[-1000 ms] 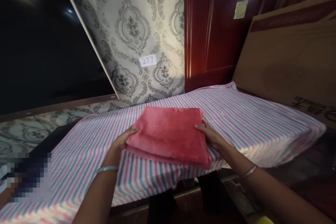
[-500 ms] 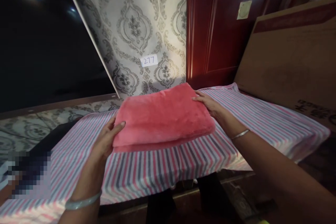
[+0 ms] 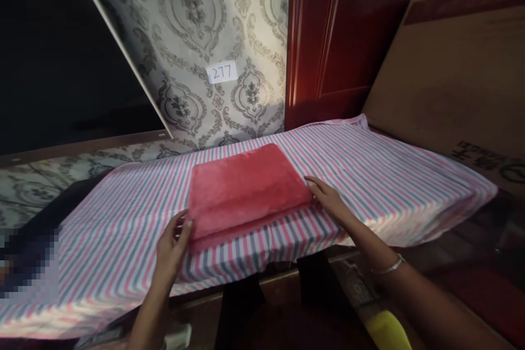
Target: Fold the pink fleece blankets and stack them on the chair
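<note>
A folded coral-pink plush cloth [image 3: 246, 186] lies flat on the striped cover [image 3: 135, 213] of a table, close to its front edge. Whether it is a towel or a small blanket I cannot tell. At the cloth's left edge is my left hand [image 3: 174, 240], its thumb and fingers apart, fingertips at the front left corner. My right hand [image 3: 326, 197] rests beside the right edge with its fingers stretched out, the lower fingers partly hidden near the front right corner. Neither hand is closed round the cloth.
A large dark screen [image 3: 74, 65] leans at the left. Behind the table are patterned wallpaper with a paper label [image 3: 222, 71] marked 277 and a dark red wooden panel [image 3: 328, 38]. A big cardboard box [image 3: 455, 76] stands at the right. Something yellow [image 3: 388, 331] shows below.
The cloth has gone from being held up between both hands to lying on the table. Both hands have loosened from it and sit at its sides. The view has tilted down somewhat.
</note>
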A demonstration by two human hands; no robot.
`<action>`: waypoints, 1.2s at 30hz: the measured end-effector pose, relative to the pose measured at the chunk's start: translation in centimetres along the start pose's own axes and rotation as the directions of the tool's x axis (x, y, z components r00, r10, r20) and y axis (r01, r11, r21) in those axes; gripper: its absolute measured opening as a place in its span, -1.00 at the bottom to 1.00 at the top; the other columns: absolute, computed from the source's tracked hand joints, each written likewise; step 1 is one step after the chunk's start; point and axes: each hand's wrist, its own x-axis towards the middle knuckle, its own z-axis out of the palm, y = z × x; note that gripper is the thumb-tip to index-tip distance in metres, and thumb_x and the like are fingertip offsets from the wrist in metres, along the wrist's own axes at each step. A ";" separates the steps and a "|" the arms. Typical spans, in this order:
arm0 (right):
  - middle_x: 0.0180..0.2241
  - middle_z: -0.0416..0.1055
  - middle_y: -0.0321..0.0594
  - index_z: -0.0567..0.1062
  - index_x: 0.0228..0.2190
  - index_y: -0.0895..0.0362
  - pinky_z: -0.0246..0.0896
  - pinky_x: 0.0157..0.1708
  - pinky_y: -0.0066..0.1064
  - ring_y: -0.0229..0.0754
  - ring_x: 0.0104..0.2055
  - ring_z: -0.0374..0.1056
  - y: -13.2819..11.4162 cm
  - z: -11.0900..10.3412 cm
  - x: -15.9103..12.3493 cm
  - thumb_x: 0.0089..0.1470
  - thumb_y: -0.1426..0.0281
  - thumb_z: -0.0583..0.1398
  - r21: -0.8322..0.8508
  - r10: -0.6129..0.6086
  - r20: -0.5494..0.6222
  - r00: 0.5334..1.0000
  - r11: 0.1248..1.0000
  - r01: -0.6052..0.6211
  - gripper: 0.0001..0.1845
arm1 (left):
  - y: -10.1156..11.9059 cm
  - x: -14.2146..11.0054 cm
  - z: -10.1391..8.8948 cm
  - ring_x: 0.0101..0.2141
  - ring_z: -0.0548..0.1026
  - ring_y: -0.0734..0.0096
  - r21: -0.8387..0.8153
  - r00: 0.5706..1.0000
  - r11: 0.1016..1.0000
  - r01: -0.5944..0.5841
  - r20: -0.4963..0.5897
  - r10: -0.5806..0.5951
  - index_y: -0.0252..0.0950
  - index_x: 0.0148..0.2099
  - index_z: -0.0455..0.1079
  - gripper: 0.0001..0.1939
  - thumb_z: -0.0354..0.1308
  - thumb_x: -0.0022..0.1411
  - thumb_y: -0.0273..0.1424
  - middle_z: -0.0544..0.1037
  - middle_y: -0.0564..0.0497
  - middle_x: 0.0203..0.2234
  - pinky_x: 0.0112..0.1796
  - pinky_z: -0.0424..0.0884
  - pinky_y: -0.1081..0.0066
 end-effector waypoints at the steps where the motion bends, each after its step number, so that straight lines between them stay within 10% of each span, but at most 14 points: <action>1: -0.64 0.34 -0.33 0.44 0.11 0.14 0.20 -0.61 -0.37 -0.16 -0.63 0.31 -0.1 0.2 -0.3 0.10 0.00 0.13 -0.021 0.014 0.028 1.000 1.000 -0.013 -0.33 | 0.0 -0.3 0.3 -0.35 0.44 0.27 0.038 1.000 0.999 -0.001 0.007 0.001 -0.28 0.06 0.47 -0.21 0.21 -0.05 0.19 0.54 -0.05 -0.27 -0.36 0.39 0.34; 15: -0.40 0.43 -0.27 0.46 -0.01 0.16 0.28 -0.35 -0.33 -0.14 -0.38 0.35 0.7 2.4 1.4 -0.06 0.07 0.22 0.082 -0.229 -0.128 0.965 0.967 0.241 -0.37 | -1.7 -0.5 1.5 -0.13 0.51 0.13 0.257 0.957 0.922 -0.290 0.062 0.284 -0.23 0.00 0.51 -0.42 0.10 0.14 0.08 0.58 -0.10 -0.14 -0.08 0.44 0.17; 23: -0.44 0.45 -0.23 0.50 -0.01 0.17 0.19 -0.54 -0.38 -0.20 -0.53 0.28 2.8 0.1 -1.0 0.02 0.04 0.13 0.021 -0.095 -0.103 0.990 0.995 0.098 -0.38 | -3.8 -2.5 1.2 -0.12 0.48 0.20 0.184 0.972 0.954 -0.236 0.023 0.236 -0.21 0.25 0.26 -0.21 0.22 0.05 0.06 0.44 -0.13 0.03 -0.19 0.48 0.25; 31: -0.34 0.54 -0.11 0.57 -0.27 0.16 0.32 -0.30 -0.30 -0.06 -0.33 0.44 3.0 -0.2 -0.7 -0.13 0.18 0.19 -0.104 -0.073 0.009 0.997 0.992 0.074 -0.59 | -5.3 -2.7 0.8 -0.36 0.44 0.24 0.325 0.977 0.929 -0.179 -0.054 0.207 -0.26 -0.17 0.38 -0.45 0.16 0.02 0.11 0.41 0.01 -0.35 -0.30 0.46 0.21; 36: -0.37 0.50 -0.21 0.43 -0.05 0.13 0.29 -0.50 -0.37 -0.18 -0.51 0.37 2.3 1.0 -0.7 -0.08 0.18 0.15 0.103 -0.081 0.132 0.988 0.992 0.067 -0.46 | -0.8 -2.2 1.3 0.02 0.40 -0.05 0.535 0.808 0.719 -0.444 -0.107 0.579 -0.33 0.14 0.32 -0.42 0.10 0.20 -0.06 0.42 -0.24 -0.02 0.01 0.40 -0.04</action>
